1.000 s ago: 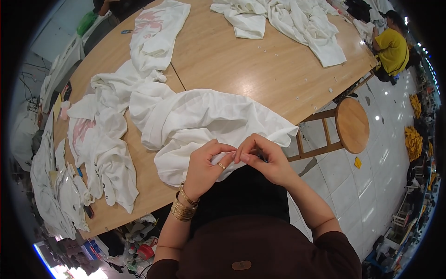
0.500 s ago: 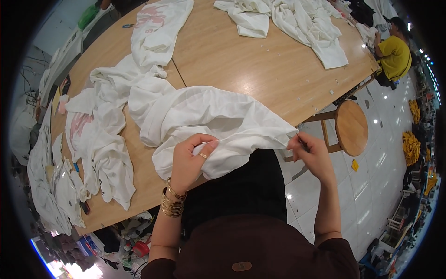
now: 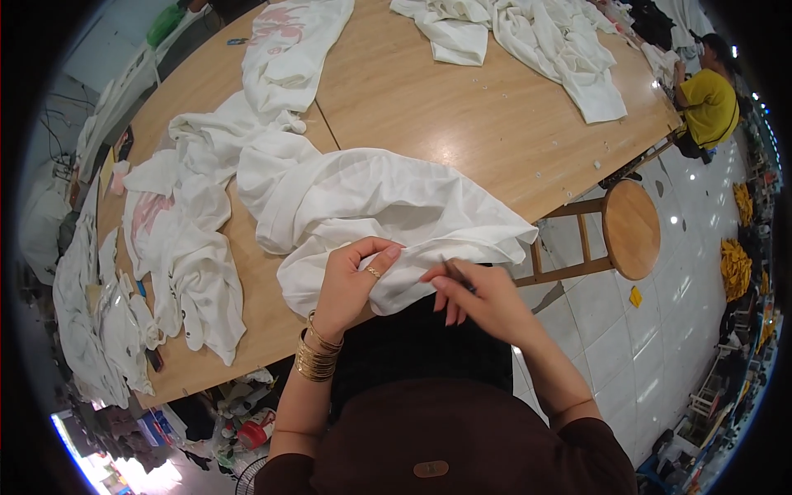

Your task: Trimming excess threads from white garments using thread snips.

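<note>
A large white cotton garment (image 3: 379, 206) lies crumpled in soft folds across the near part of the light wooden table, its bulk spreading from the table's middle seam toward the near edge. Its lower hem spills over that edge, where the cloth is bunched and creased. The fabric looks plain, thin and unprinted here, heaped rather than flat, with one long ridge running across its top.

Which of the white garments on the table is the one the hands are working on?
The big plain white garment at the table's near edge. The left hand pinches its hem and the right hand touches it; the other white pieces lie untouched further off.
</note>
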Demonstrator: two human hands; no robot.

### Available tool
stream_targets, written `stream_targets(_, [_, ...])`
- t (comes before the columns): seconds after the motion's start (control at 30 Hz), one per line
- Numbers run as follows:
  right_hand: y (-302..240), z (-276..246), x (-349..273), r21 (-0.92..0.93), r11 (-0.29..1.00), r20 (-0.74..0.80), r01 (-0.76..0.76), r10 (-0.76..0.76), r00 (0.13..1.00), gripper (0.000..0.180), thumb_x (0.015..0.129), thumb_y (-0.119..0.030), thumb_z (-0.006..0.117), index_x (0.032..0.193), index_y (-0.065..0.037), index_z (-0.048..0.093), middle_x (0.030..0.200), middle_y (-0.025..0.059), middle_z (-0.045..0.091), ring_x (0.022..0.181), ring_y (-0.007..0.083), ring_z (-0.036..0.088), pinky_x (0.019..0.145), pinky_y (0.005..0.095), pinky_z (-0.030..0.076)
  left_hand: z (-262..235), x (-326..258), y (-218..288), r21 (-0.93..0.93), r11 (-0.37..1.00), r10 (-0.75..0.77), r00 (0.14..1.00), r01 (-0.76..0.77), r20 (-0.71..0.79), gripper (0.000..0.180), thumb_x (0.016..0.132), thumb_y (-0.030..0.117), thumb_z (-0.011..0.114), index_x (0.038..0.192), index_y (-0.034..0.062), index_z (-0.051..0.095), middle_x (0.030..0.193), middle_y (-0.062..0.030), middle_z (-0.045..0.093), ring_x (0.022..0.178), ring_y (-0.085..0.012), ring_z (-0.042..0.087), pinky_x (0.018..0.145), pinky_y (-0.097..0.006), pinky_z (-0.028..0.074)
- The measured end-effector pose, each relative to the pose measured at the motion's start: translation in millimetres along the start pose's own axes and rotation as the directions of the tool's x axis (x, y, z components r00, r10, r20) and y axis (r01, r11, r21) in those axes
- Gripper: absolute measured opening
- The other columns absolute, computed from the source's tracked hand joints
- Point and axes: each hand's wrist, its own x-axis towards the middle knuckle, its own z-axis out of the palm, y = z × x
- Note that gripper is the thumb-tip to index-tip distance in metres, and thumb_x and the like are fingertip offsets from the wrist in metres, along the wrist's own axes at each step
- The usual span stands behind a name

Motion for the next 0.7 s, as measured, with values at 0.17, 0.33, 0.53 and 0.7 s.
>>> stream_targets(0.17, [-4.1,16.1,11.4,-0.138,0.990,0.098,0.004,0.010,0.995,0.022,0.091,-0.019,0.055,0.097,0.001,0.059,0.064,0.0059,0.060,0.047,0.0115,0.057,0.042,0.0220,0.043,-0.4,-1.3,0.4,-0.123,0.992,-0.024,1.000,0.025,0.015,0.021,0.089,0.014,0.058,0.094,-0.0051,0.064,0.087,-0.0041,0.065,0.082,-0.0074,0.055,0.077,-0.022,0.043])
stream_targets(0.33, [0.5,19.6,19.3,0.097,0.989,0.142,-0.110,0.096,0.985,0.029,0.093,-0.025,0.051,0.091,0.003,0.055,0.063,0.0096,0.060,0.049,0.0148,0.060,0.042,0.0230,0.047,-0.9,-4.4,1.4,-0.142,0.989,-0.038,0.999,0.039,0.015,0.020,0.089,0.014,0.058,0.094,-0.0047,0.064,0.087,-0.0041,0.065,0.082,-0.0072,0.054,0.078,-0.023,0.043])
stream_targets(0.53, [3.4,19.0,21.8,0.112,0.990,0.149,-0.083,0.066,0.987,0.032,0.095,-0.028,0.048,0.089,0.003,0.054,0.063,0.0098,0.060,0.048,0.0147,0.060,0.042,0.0229,0.046,-0.6,-5.7,0.9,-0.185,0.982,-0.045,0.999,0.048,0.023,0.020,0.088,0.013,0.058,0.094,-0.0048,0.064,0.088,-0.0042,0.065,0.082,-0.0074,0.054,0.078,-0.023,0.043])
stream_targets(0.7, [-0.6,18.2,21.2,0.104,0.991,0.151,-0.087,0.071,0.986,0.032,0.095,-0.028,0.047,0.087,0.003,0.054,0.063,0.0096,0.060,0.048,0.0145,0.060,0.041,0.0225,0.046,0.3,-6.3,3.0,-0.191,0.981,-0.039,0.999,0.042,0.018,0.020,0.088,0.013,0.058,0.094,-0.0052,0.064,0.088,-0.0045,0.065,0.083,-0.0074,0.054,0.079,-0.023,0.043])
